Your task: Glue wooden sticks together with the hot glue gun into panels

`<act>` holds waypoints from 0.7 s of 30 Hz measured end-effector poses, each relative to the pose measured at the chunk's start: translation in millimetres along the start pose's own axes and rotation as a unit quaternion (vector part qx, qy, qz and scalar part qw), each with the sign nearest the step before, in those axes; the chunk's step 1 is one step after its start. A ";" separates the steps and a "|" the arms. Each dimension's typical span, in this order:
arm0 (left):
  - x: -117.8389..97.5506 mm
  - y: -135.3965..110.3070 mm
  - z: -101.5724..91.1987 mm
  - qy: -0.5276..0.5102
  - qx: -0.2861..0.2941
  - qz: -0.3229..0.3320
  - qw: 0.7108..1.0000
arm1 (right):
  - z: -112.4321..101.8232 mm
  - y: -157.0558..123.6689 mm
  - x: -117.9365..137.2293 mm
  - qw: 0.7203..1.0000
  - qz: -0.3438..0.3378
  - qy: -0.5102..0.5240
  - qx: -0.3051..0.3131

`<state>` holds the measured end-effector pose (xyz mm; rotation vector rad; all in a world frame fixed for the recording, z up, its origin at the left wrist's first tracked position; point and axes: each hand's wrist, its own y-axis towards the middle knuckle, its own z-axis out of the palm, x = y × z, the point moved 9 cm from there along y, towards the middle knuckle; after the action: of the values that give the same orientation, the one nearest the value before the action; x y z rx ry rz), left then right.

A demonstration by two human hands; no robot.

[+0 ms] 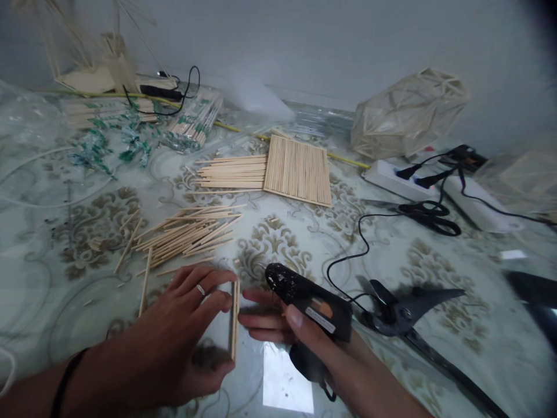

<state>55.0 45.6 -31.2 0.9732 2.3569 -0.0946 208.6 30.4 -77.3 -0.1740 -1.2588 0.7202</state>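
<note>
My left hand (169, 337), a ring on one finger, grips a short strip of joined wooden sticks (235, 325) by its ends, between thumb and fingers. The strip stands nearly lengthwise to my view, just above the table. In my right hand (322, 348) is a black glue gun (308, 302) with whitish smears on its front end, which points left past the strip's top. The right fingertips stretch out under the gun, close to the strip's right side. Beyond my left hand lies a loose pile of wooden sticks (189, 235).
A flat panel of sticks (298, 169) lies on more sticks (235, 172) at the back. Pruning shears (400, 316), scissors (424, 215) and a white power strip (402, 181) are on the right. A wooden frame model (409, 113) stands behind; bagged sticks (195, 119) lie back left.
</note>
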 end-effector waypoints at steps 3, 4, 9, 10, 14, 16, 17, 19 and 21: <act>-0.6 0.6 0.6 -0.002 0.004 0.005 1.000 | -0.8 -0.6 -0.6 1.000 0.001 0.001 0.003; -0.9 0.6 1.0 -0.003 0.006 0.008 1.000 | -1.0 -0.7 -0.6 1.000 0.000 0.001 0.003; 0.0 -0.3 3.2 0.000 0.019 0.008 1.000 | -1.1 0.5 -1.8 1.000 -0.001 -0.001 0.000; 0.3 -0.3 3.6 0.002 0.022 0.007 1.000 | -1.2 0.8 -1.9 1.000 -0.003 -0.001 -0.001; 0.0 0.7 1.8 0.001 0.019 0.010 1.000 | -1.5 0.9 -2.5 1.000 -0.002 -0.003 -0.002; -0.5 1.1 1.7 0.004 0.021 0.012 1.000 | -1.2 0.4 -2.9 1.000 0.006 -0.009 -0.003; -0.9 1.1 2.3 0.007 0.025 0.014 1.000 | -0.4 0.1 -3.2 1.000 0.012 -0.013 -0.001; -1.3 1.1 3.7 0.017 0.034 0.015 0.999 | 1.9 -0.7 -2.8 1.000 0.020 -0.019 0.004; -1.5 1.4 4.0 0.026 0.034 0.013 0.999 | 3.7 -1.6 0.4 0.999 0.019 -0.028 0.006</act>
<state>58.7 44.5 -33.5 1.0505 2.4005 -0.1429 206.0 28.4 -75.0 -0.1692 -1.3067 0.7694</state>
